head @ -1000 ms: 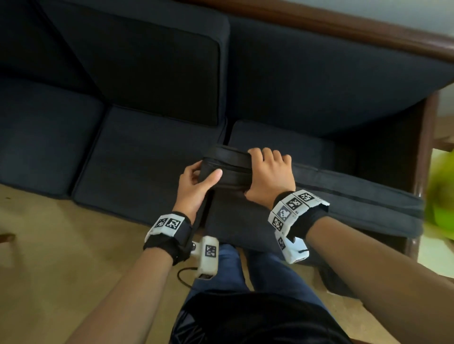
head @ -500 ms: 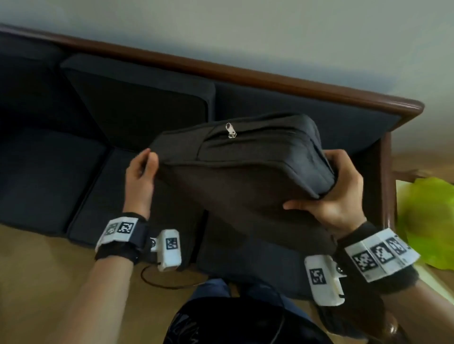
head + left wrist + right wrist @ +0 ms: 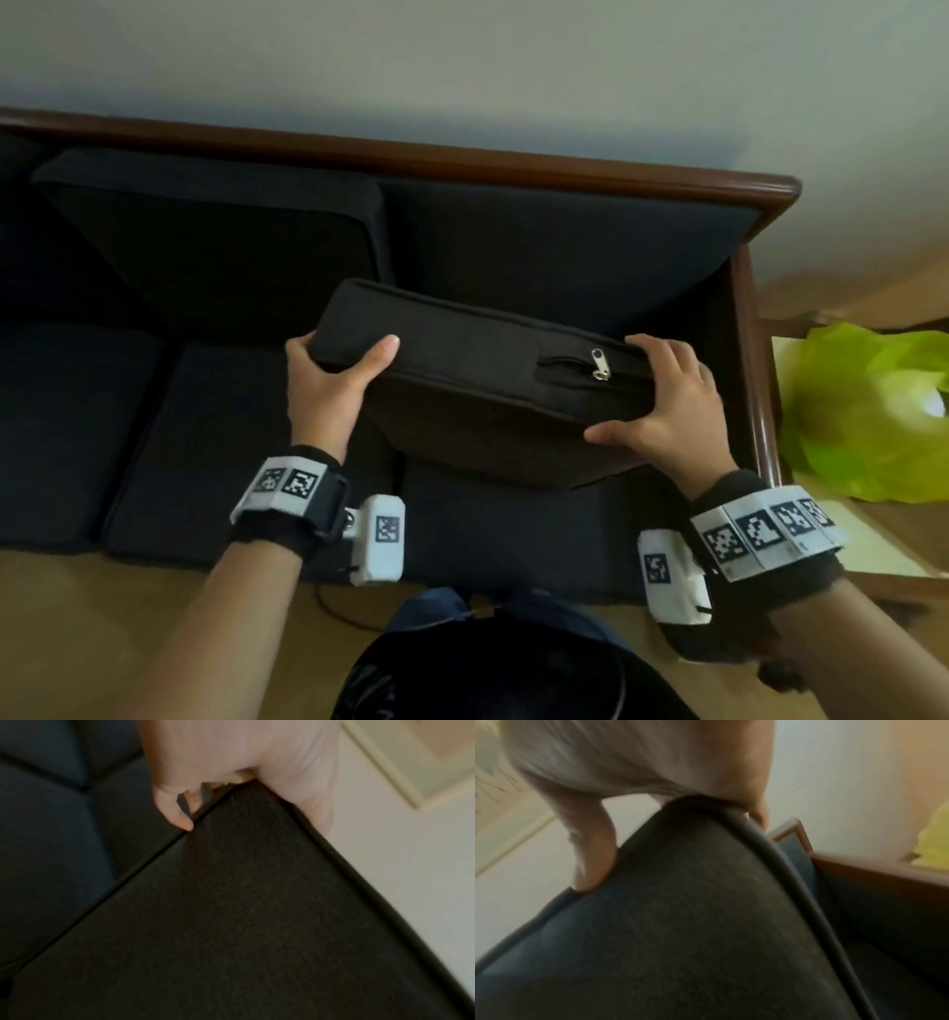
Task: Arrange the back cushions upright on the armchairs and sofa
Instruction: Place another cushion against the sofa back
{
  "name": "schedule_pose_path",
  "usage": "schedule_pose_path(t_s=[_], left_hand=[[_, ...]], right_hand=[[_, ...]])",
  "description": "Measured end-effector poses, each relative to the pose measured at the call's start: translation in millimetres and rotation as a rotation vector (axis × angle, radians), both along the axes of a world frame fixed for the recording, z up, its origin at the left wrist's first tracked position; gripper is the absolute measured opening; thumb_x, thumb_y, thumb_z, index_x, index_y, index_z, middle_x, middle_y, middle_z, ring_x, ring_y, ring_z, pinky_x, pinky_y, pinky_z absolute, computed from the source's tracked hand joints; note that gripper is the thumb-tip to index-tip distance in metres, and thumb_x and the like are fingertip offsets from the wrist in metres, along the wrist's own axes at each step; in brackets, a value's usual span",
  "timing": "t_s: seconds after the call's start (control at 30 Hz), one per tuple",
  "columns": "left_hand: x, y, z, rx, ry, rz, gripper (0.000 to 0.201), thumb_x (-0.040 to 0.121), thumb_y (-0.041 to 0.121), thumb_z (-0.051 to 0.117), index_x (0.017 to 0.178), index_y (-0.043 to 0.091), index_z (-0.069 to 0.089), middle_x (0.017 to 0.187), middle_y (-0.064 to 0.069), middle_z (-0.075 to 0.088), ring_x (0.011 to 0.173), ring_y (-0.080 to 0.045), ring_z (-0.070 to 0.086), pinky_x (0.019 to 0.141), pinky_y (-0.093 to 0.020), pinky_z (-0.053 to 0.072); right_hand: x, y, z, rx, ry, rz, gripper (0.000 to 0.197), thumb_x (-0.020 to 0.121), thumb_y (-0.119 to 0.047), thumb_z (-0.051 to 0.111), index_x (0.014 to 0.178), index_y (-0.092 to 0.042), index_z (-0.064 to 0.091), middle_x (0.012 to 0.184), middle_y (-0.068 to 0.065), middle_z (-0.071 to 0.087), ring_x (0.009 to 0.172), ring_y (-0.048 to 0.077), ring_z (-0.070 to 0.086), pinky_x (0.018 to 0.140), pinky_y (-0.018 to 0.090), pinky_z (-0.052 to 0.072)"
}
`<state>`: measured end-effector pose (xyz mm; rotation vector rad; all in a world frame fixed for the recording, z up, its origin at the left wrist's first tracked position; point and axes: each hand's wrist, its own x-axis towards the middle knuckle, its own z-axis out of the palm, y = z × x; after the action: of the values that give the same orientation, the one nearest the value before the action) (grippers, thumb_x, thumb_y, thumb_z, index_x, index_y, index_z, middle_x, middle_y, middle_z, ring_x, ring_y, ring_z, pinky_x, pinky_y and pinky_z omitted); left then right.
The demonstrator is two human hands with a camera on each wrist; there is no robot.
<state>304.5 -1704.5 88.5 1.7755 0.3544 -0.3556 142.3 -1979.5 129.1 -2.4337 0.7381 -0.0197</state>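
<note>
Two hands hold one dark cushion (image 3: 477, 370) over the right end of a sofa (image 3: 513, 169) in the head view. The left hand (image 3: 328, 395) clamps the cushion's left corner, thumb lying along the top edge and fingers wrapped behind. The right hand (image 3: 667, 406) clamps the right end, fingers curled over the top and thumb pressed against the near face. A zip pull (image 3: 598, 363) sits on the cushion's upward edge, just left of the right hand. The cushion stands on edge above the right seat (image 3: 513, 529), tilted, and apart from the bare backrest (image 3: 565, 246) behind it. Another back cushion (image 3: 215, 241) stands upright to the left, against the sofa's wooden rail. A green bag (image 3: 873, 411) lies on a side table (image 3: 883, 555) beyond the sofa's right arm; its contents cannot be made out.

From the left wrist, the left hand (image 3: 231, 760) is seen gripping the cushion (image 3: 244, 923) at its corner, one fingertip touching the piped seam; dark seats lie to the left, a pale wall to the right.

From the right wrist, blurred, the right hand (image 3: 654, 760) caps the cushion (image 3: 680, 923) at its corner, thumb on one face and fingers over the far side. The sofa's wooden rail (image 3: 875, 870) and a patch of the green bag (image 3: 934, 841) show at right.
</note>
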Motion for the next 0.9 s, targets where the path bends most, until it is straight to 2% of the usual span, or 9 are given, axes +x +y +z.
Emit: schedule_pose_path(t_s=[0.1, 0.17, 0.27, 0.37, 0.43, 0.57, 0.67, 0.77, 0.9], left_hand=[[-14, -31, 20, 0.108, -0.075, -0.086, 0.075, 0.053, 0.059, 0.086, 0.111, 0.034, 0.046, 0.109, 0.016, 0.059, 0.104, -0.010, 0.059, 0.100, -0.042, 0.048], [-21, -48, 35, 0.139, -0.141, -0.149, 0.066, 0.059, 0.057, 0.085, 0.108, 0.032, 0.049, 0.104, 0.017, 0.058, 0.098, -0.005, 0.058, 0.095, -0.040, 0.049], [-42, -71, 55, 0.174, -0.289, -0.327, 0.053, 0.067, 0.053, 0.082, 0.104, 0.029, 0.055, 0.102, 0.015, 0.060, 0.093, 0.003, 0.057, 0.083, -0.026, 0.047], [-62, -89, 62, 0.109, -0.453, -0.576, 0.058, 0.063, 0.060, 0.077, 0.108, 0.029, 0.059, 0.108, 0.014, 0.061, 0.098, 0.003, 0.059, 0.079, -0.010, 0.041], [-63, -96, 59, 0.045, -0.555, -0.766, 0.064, 0.064, 0.055, 0.076, 0.118, 0.024, 0.058, 0.116, 0.008, 0.058, 0.106, 0.001, 0.057, 0.084, -0.006, 0.038], [-36, -107, 20, 0.216, -0.532, -1.093, 0.105, 0.056, 0.045, 0.089, 0.145, 0.023, 0.038, 0.149, 0.000, 0.037, 0.138, -0.015, 0.036, 0.114, -0.038, 0.032], [-31, -113, -11, 0.438, -0.434, -1.314, 0.130, 0.047, 0.047, 0.092, 0.153, 0.024, 0.020, 0.159, 0.002, 0.027, 0.145, -0.016, 0.027, 0.118, -0.043, 0.026], [-45, -118, -26, 0.493, -0.437, -1.345, 0.124, 0.043, 0.047, 0.092, 0.147, 0.019, 0.030, 0.147, -0.001, 0.044, 0.134, -0.021, 0.045, 0.113, -0.040, 0.032], [-60, -140, -16, 0.563, -0.673, -1.381, 0.104, 0.044, 0.053, 0.087, 0.131, 0.016, 0.045, 0.126, 0.000, 0.059, 0.113, -0.021, 0.059, 0.100, -0.040, 0.036]], right_hand=[[2, -4, 5, -0.239, 0.163, 0.168, 0.123, 0.048, -0.070, 0.073, 0.150, -0.019, 0.027, 0.150, 0.009, 0.035, 0.144, 0.032, 0.022, 0.118, 0.051, 0.015], [5, -6, 6, -0.244, 0.181, 0.240, 0.132, 0.051, -0.064, 0.082, 0.154, -0.018, 0.013, 0.155, 0.011, 0.025, 0.146, 0.030, 0.015, 0.120, 0.045, 0.007], [13, -4, 13, -0.240, 0.140, 0.262, 0.135, 0.049, -0.061, 0.085, 0.154, -0.017, 0.012, 0.153, 0.010, 0.027, 0.143, 0.030, 0.021, 0.119, 0.044, 0.012], [13, -14, 17, -0.261, 0.030, 0.168, 0.128, 0.037, -0.062, 0.081, 0.146, -0.016, 0.032, 0.134, 0.011, 0.046, 0.126, 0.035, 0.043, 0.109, 0.048, 0.030], [2, -28, 19, -0.220, -0.041, 0.089, 0.120, 0.030, -0.063, 0.071, 0.137, -0.016, 0.044, 0.123, 0.009, 0.053, 0.115, 0.036, 0.050, 0.099, 0.048, 0.038], [-39, -55, 15, -0.153, -0.128, 0.051, 0.115, 0.028, -0.067, 0.065, 0.129, -0.015, 0.048, 0.118, 0.008, 0.055, 0.106, 0.033, 0.052, 0.088, 0.045, 0.041], [-69, -61, 10, -0.134, -0.175, 0.037, 0.110, 0.029, -0.065, 0.068, 0.126, -0.017, 0.049, 0.116, 0.004, 0.054, 0.102, 0.026, 0.051, 0.085, 0.040, 0.040], [-99, -68, 6, -0.071, -0.219, 0.007, 0.108, 0.029, -0.064, 0.070, 0.125, -0.017, 0.050, 0.116, -0.005, 0.049, 0.103, 0.018, 0.048, 0.086, 0.037, 0.039], [-132, -81, 5, 0.019, -0.304, -0.055, 0.109, 0.028, -0.059, 0.075, 0.128, -0.023, 0.049, 0.122, -0.003, 0.050, 0.111, 0.017, 0.048, 0.094, 0.046, 0.043]])
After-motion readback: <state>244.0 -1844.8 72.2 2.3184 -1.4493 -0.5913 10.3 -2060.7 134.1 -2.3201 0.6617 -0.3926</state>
